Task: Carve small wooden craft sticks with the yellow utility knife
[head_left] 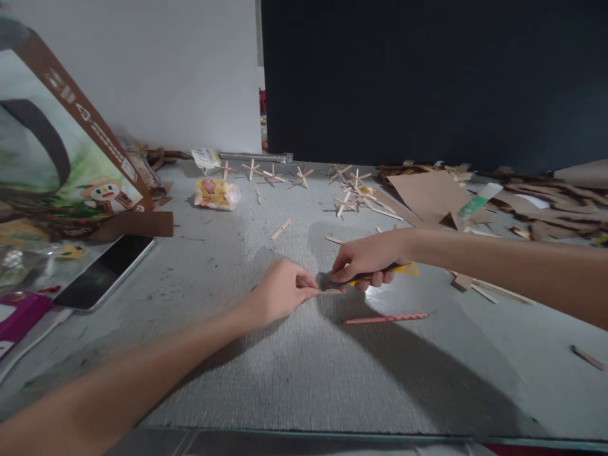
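Near the middle of the grey table (228, 373), my left hand (282, 288) pinches one end of a thin wooden stick (331, 292). My right hand (368, 258) is closed around a yellow utility knife (403, 270). The knife's front end points left and sits close above the stick, by my left fingertips; whether the blade touches the wood I cannot tell. Just below my right hand lies a red pencil (384, 319). A short flat piece of wood (280, 229) rests farther back, and another stick (335, 240) lies beyond my right hand.
Several small crossed-stick pieces (302, 176) stand along the back, beside a yellow packet (216, 194). To the left are a phone (107, 272), a purple object (23, 320) and a large printed bag (80, 133). Brown cardboard (427, 196) and a glue tube (481, 200) lie back right.
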`<control>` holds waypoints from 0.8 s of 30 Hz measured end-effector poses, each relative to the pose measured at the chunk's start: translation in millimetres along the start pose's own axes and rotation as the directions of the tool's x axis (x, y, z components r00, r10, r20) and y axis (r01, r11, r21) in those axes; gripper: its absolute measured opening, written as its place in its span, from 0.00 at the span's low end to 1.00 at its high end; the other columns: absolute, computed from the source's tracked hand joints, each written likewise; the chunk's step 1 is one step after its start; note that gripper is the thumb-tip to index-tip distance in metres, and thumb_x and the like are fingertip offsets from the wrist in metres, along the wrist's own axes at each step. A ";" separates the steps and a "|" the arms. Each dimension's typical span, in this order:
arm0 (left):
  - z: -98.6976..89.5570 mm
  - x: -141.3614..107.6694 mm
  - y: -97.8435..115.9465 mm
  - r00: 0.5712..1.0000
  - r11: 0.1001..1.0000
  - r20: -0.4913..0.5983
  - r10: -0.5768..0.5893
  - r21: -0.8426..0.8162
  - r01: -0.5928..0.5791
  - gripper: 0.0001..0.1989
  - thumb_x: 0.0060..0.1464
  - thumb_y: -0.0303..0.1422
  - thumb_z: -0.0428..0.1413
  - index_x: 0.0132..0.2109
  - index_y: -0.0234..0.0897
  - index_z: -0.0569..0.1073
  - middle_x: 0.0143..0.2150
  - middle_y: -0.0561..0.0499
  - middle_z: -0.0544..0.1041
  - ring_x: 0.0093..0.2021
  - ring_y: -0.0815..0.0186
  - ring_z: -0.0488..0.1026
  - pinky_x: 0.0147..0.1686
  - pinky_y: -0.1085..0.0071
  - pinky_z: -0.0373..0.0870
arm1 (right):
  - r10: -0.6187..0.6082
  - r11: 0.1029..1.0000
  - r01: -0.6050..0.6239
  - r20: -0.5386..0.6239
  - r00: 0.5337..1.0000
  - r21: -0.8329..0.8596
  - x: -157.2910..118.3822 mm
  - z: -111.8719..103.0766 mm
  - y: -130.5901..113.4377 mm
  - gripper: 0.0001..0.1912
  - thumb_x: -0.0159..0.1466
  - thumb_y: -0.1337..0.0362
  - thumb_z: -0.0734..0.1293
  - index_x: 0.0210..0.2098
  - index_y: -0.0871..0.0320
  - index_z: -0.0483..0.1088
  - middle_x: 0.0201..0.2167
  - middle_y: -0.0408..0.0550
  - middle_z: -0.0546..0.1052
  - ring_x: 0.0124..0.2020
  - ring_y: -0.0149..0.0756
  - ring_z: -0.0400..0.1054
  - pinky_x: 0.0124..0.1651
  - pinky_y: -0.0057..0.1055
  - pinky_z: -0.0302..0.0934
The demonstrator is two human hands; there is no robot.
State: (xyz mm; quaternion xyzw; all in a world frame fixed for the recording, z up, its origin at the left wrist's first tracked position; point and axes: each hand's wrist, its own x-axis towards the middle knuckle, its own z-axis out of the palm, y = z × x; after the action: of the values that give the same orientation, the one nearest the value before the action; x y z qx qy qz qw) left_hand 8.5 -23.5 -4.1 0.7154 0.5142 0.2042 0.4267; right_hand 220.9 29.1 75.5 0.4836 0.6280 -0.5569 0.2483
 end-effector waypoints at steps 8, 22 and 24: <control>-1.2 -1.5 2.2 1.000 1.000 0.005 0.013 0.013 -0.013 0.05 0.55 0.31 0.64 0.34 0.36 0.84 0.32 0.48 0.84 0.32 0.63 0.77 0.33 0.69 0.68 | 0.011 0.980 -0.047 0.179 0.984 0.195 6.5 -3.3 10.0 0.18 0.70 0.47 0.68 0.37 0.55 0.67 0.19 0.32 0.56 0.16 0.22 0.38 0.18 0.20 0.37; -2.6 -2.3 3.2 1.000 1.000 0.007 0.008 0.029 -0.009 0.05 0.55 0.31 0.64 0.35 0.36 0.85 0.32 0.47 0.85 0.33 0.62 0.78 0.33 0.69 0.68 | -0.003 0.975 -0.050 0.236 0.972 0.218 9.0 -4.0 16.1 0.17 0.73 0.48 0.63 0.37 0.55 0.66 0.20 0.32 0.56 0.17 0.22 0.37 0.18 0.20 0.36; -2.0 -2.1 1.5 1.000 1.000 0.008 0.021 0.020 -0.021 0.05 0.56 0.31 0.63 0.35 0.36 0.84 0.32 0.47 0.84 0.33 0.62 0.78 0.32 0.69 0.67 | -0.015 0.972 -0.043 0.240 0.971 0.232 7.4 -4.9 17.1 0.15 0.74 0.50 0.63 0.38 0.55 0.66 0.19 0.32 0.55 0.17 0.23 0.36 0.18 0.20 0.36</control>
State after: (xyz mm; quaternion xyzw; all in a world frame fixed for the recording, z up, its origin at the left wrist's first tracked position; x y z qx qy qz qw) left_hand 7.1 -24.7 -1.5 0.7257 0.5070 0.2007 0.4195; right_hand 234.2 34.6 62.6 0.4433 0.5195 -0.6799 0.2672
